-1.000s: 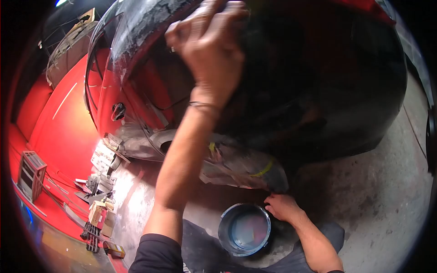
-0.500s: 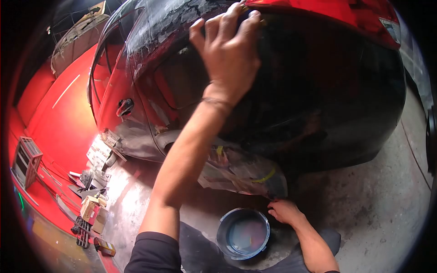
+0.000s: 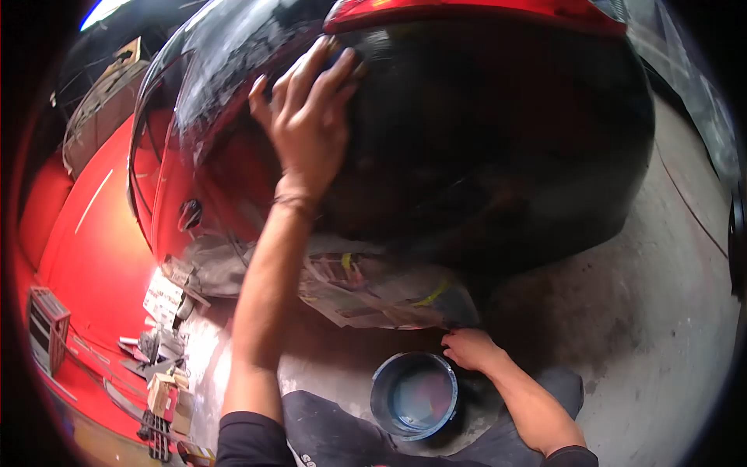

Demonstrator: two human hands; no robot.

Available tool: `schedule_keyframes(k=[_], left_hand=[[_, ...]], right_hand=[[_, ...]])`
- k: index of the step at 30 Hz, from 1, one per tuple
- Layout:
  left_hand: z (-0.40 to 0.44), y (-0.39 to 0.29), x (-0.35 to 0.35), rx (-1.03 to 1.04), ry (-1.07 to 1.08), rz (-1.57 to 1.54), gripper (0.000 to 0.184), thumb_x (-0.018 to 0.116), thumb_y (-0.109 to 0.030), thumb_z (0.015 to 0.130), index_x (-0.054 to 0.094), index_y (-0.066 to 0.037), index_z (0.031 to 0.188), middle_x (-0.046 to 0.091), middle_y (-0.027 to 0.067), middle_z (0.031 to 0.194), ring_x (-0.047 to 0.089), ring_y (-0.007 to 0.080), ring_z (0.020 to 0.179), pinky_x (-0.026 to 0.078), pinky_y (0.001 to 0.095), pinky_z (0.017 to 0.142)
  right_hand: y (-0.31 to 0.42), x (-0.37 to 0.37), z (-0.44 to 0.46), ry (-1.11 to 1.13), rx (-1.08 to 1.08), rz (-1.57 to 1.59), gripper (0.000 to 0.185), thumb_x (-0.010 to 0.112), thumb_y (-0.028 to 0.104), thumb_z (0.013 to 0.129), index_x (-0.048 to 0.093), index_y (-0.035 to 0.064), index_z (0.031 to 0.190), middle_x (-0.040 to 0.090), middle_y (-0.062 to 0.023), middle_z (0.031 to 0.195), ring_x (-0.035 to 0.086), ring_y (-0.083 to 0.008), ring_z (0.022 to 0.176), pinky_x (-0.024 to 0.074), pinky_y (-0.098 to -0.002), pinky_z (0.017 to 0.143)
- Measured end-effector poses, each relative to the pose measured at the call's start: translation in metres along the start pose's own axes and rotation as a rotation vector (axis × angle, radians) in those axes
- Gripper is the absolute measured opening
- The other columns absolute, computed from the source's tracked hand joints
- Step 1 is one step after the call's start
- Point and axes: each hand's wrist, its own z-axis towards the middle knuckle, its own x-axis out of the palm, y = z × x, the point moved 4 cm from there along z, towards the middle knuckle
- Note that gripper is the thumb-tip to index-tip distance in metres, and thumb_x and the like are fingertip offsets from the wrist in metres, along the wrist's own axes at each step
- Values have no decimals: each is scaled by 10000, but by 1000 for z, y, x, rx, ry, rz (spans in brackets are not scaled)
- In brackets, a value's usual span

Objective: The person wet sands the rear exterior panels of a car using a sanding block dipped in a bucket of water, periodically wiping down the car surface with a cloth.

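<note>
My left hand [image 3: 307, 117] is raised against the upper side of a dark car body panel [image 3: 498, 140], just below the red tail light [image 3: 482, 9]. Its fingers are bent and partly spread around a small dark, bluish piece pressed to the panel, mostly hidden by the fingers. Low down, my right hand [image 3: 471, 349] is closed with curled fingers, beside the lower end of the clear plastic sheeting [image 3: 389, 300] that covers the wheel area. Whatever those fingers hold, if anything, is hidden. A blue bucket [image 3: 377, 397] of cloudy water stands on the floor close by.
Red panels [image 3: 93, 210] line the left side. Boxes [image 3: 161, 393] and loose parts lie along the floor there, near a grey frame-like case [image 3: 48, 331]. Concrete floor [image 3: 622, 311] extends to the right of the car. My knees flank the bucket.
The view has shifted, so the car and tail light sit further left. My left hand appears lower and further left along the panel. My right hand stays near the sheeting's lower end.
</note>
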Motion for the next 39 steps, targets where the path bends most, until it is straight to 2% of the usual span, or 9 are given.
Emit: schedule_keyframes(k=[5, 9, 12, 13, 15, 18, 27, 33, 39], left_hand=[[5, 4, -11, 257, 195, -142, 391, 757, -67, 1000, 856, -245, 1334, 719, -18, 1622, 650, 227, 1503, 250, 540, 1375], [72, -100, 44, 436, 173, -162, 504, 694, -29, 971, 827, -268, 1394, 733, -24, 1603, 647, 215, 1506, 281, 517, 1324], [80, -105, 48, 454, 137, -174, 582, 701, 4, 940, 807, -307, 1421, 728, -73, 1600, 648, 172, 1489, 281, 518, 1303], [67, -79, 42, 422, 167, -110, 644, 783, -32, 868, 777, -337, 1436, 675, -98, 1651, 582, 163, 1543, 261, 553, 1324], [50, -15, 4, 337, 186, -11, 410, 750, -57, 970, 861, -261, 1308, 767, -7, 1554, 686, 202, 1469, 356, 458, 1288], [24, 54, -34, 217, 217, 47, 333, 793, -132, 1027, 855, -210, 1345, 758, 35, 1574, 701, 234, 1460, 410, 435, 1251], [105, -158, 69, 503, 62, -108, 359, 797, -175, 1026, 836, -275, 1369, 750, -38, 1569, 688, 217, 1420, 290, 484, 1320], [39, -142, 48, 413, 141, -161, 423, 812, -150, 976, 822, -302, 1371, 725, -104, 1584, 647, 175, 1450, 239, 577, 1329], [92, -166, 70, 418, 86, -62, 354, 774, -170, 1044, 831, -283, 1374, 764, -70, 1520, 669, 167, 1425, 234, 521, 1311]], right_hand=[[13, -29, -18, -120, -32, 45, 244, 751, 283, 1057, 810, 105, 1212, 807, -146, 1175, 776, -394, 1141, 633, -532, 963], [12, -30, -19, -160, -47, 53, 210, 750, 254, 1041, 829, 73, 1113, 823, -161, 1158, 790, -401, 1105, 643, -537, 942], [7, -24, -7, -135, -21, 71, 202, 764, 248, 1032, 835, 69, 1092, 829, -159, 1132, 794, -398, 1088, 646, -535, 926], [4, -23, -5, -120, -10, 75, 199, 769, 246, 1029, 838, 67, 1085, 831, -159, 1123, 796, -397, 1083, 646, -535, 920], [9, -29, -4, -99, -30, 77, 230, 762, 270, 1046, 823, 94, 1182, 817, -146, 1173, 781, -395, 1133, 637, -538, 951], [16, -33, -6, -92, -54, 60, 247, 756, 281, 1055, 811, 102, 1217, 807, -145, 1181, 774, -401, 1145, 633, -542, 962], [4, -28, -9, -147, -2, 84, 213, 778, 272, 1029, 819, 92, 1135, 810, -163, 1158, 786, -406, 1101, 636, -552, 943], [8, -38, -8, -158, -24, 115, 237, 778, 284, 1021, 830, 81, 1132, 822, -172, 1122, 794, -414, 1080, 639, -556, 933], [4, -34, -6, -135, 7, 95, 230, 790, 286, 1005, 838, 76, 1085, 828, -175, 1099, 803, -403, 1070, 647, -554, 921]])
